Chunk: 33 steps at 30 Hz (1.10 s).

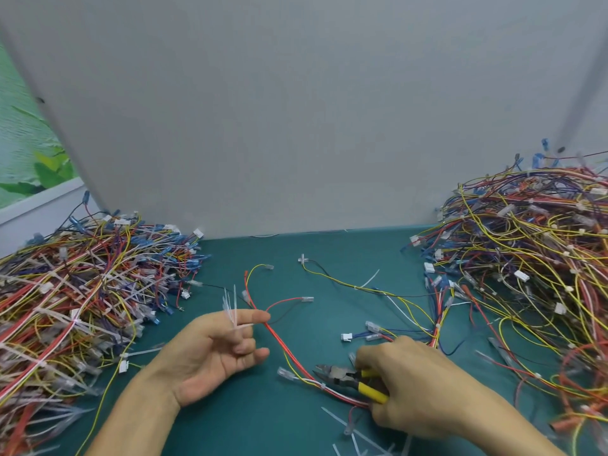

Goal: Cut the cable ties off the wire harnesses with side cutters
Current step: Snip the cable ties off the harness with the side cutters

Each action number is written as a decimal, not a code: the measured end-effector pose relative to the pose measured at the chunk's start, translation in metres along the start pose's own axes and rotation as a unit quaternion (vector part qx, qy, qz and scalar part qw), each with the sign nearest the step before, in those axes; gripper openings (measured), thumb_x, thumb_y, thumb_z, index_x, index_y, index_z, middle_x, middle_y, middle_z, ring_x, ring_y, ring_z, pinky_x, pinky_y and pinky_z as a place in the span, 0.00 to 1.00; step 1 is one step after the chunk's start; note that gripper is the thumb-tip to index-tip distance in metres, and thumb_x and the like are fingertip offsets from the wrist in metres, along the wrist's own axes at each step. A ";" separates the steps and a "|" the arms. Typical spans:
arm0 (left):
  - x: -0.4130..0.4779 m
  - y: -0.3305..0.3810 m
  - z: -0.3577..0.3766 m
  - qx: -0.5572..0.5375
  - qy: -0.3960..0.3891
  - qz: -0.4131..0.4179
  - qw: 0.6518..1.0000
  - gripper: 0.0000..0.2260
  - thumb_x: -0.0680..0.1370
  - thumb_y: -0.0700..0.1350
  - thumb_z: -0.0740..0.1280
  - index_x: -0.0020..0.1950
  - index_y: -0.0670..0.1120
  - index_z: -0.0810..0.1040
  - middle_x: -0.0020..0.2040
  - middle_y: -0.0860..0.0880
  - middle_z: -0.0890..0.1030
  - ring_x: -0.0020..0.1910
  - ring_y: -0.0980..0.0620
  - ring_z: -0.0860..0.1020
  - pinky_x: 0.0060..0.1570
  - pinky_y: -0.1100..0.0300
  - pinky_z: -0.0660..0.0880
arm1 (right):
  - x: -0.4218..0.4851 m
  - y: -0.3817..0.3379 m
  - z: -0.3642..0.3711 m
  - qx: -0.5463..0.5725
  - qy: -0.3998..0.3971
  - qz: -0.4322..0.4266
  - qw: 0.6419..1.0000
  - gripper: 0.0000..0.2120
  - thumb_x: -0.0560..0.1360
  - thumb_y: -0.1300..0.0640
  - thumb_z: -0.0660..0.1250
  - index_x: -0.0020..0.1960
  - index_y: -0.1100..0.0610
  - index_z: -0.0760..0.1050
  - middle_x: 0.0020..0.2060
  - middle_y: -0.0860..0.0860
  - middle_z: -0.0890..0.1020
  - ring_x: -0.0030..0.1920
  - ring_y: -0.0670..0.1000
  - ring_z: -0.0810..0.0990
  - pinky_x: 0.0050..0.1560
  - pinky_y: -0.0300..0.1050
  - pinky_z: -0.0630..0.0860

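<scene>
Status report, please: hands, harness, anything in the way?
Left hand pinches cut ties. Right hand grips cutters, jaws open by harness. Stray ties beside it.

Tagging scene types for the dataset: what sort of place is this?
Probably a factory or workshop rework bench: heaped wire harnesses on both sides of a green mat, a grey partition behind, yellow-handled side cutters in the right hand, cut cable ties pinched in the left hand.

Nothing I can read here: no brand on the side cutters [345, 378], no print on the cable ties [231, 310] left of them, no legible label on the wire harnesses [82, 291] heaped either side.
</scene>
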<state>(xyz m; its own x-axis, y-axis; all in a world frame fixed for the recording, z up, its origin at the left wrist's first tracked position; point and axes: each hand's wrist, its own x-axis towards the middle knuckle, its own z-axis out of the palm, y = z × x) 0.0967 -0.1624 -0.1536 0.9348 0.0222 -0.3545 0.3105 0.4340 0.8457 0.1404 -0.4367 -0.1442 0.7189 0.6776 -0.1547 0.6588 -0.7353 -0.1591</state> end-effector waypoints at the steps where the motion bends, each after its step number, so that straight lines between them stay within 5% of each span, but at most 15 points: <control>1: 0.000 -0.003 0.000 0.061 0.013 0.020 0.998 0.19 0.61 0.29 0.65 0.51 0.32 0.81 0.30 0.49 0.63 0.27 0.53 0.66 0.40 0.52 0.80 | 0.000 0.000 0.000 -0.001 -0.002 0.000 1.000 0.11 0.68 0.47 0.63 0.34 0.45 0.60 0.32 0.45 0.64 0.40 0.55 0.67 0.29 0.40 0.59; 4: 0.002 -0.011 0.001 0.248 0.052 0.074 0.965 0.17 0.67 0.29 0.69 0.55 0.37 0.80 0.33 0.47 0.63 0.32 0.50 0.68 0.38 0.61 0.78 | 0.000 0.001 -0.001 0.001 -0.002 0.000 1.000 0.11 0.67 0.47 0.64 0.36 0.47 0.61 0.33 0.45 0.65 0.40 0.56 0.67 0.31 0.43 0.62; 9: 0.008 -0.010 -0.004 0.561 0.090 0.171 0.805 0.15 0.78 0.37 0.67 0.56 0.58 0.77 0.31 0.55 0.76 0.32 0.62 0.75 0.37 0.73 0.68 | 0.001 0.003 -0.001 -0.003 0.003 -0.007 1.000 0.10 0.67 0.48 0.64 0.42 0.48 0.64 0.32 0.46 0.65 0.40 0.56 0.69 0.36 0.46 0.66; 12: 0.008 -0.009 -0.004 0.627 0.110 0.227 0.737 0.10 0.77 0.40 0.69 0.51 0.55 0.81 0.39 0.56 0.77 0.41 0.63 0.75 0.42 0.73 0.67 | 0.001 0.004 -0.001 -0.006 0.000 -0.008 1.000 0.10 0.67 0.48 0.64 0.43 0.48 0.64 0.32 0.46 0.66 0.40 0.56 0.69 0.33 0.45 0.65; 15: 0.007 -0.007 -0.006 0.633 0.114 0.289 0.708 0.08 0.75 0.40 0.71 0.44 0.54 0.84 0.35 0.53 0.76 0.38 0.59 0.75 0.38 0.69 0.67 | 0.000 0.005 -0.003 -0.007 -0.007 -0.011 1.000 0.10 0.66 0.48 0.64 0.43 0.47 0.65 0.32 0.45 0.66 0.39 0.55 0.69 0.30 0.42 0.62; 19: 0.003 -0.002 -0.004 0.589 0.111 0.380 0.704 0.05 0.72 0.45 0.69 0.38 0.53 0.83 0.32 0.52 0.74 0.34 0.57 0.73 0.35 0.65 0.67 | -0.001 0.004 -0.005 0.000 -0.022 -0.009 1.000 0.10 0.66 0.49 0.65 0.44 0.47 0.66 0.33 0.46 0.68 0.40 0.55 0.70 0.34 0.44 0.65; 23: 0.002 -0.004 0.002 0.568 0.090 0.422 0.701 0.06 0.75 0.45 0.66 0.38 0.47 0.77 0.36 0.50 0.73 0.39 0.48 0.76 0.50 0.51 0.74 | -0.002 0.005 -0.010 0.015 -0.045 -0.004 0.999 0.10 0.67 0.49 0.66 0.44 0.47 0.68 0.36 0.47 0.71 0.42 0.55 0.72 0.36 0.45 0.68; 26: 0.003 -0.007 0.005 0.563 0.056 0.453 0.688 0.08 0.76 0.46 0.64 0.37 0.46 0.75 0.35 0.53 0.72 0.39 0.52 0.77 0.57 0.57 0.74 | -0.003 0.006 -0.012 0.037 -0.053 -0.005 0.998 0.09 0.67 0.49 0.67 0.39 0.51 0.68 0.33 0.48 0.71 0.40 0.55 0.71 0.34 0.45 0.67; 30: 0.010 -0.015 0.001 0.603 0.055 0.388 0.695 0.08 0.74 0.46 0.67 0.34 0.51 0.74 0.30 0.55 0.75 0.32 0.58 0.74 0.37 0.61 0.72 | -0.004 0.009 -0.014 0.067 -0.038 0.007 0.997 0.11 0.66 0.48 0.66 0.37 0.55 0.68 0.30 0.52 0.70 0.37 0.55 0.70 0.35 0.48 0.71; 33: 0.015 -0.018 -0.006 0.603 0.060 0.298 0.738 0.10 0.74 0.42 0.73 0.34 0.50 0.77 0.30 0.51 0.77 0.29 0.57 0.71 0.35 0.59 0.70 | -0.004 0.007 -0.013 0.074 0.009 0.036 0.997 0.11 0.66 0.47 0.64 0.36 0.55 0.68 0.30 0.52 0.70 0.35 0.55 0.68 0.32 0.46 0.68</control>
<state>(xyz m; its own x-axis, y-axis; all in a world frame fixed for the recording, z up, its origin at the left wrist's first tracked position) 0.1040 -0.1646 -0.1767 0.9677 -0.0035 0.2520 -0.1541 -0.7995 0.5806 0.1451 -0.4445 -0.1324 0.7678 0.6218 -0.1543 0.5665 -0.7715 -0.2896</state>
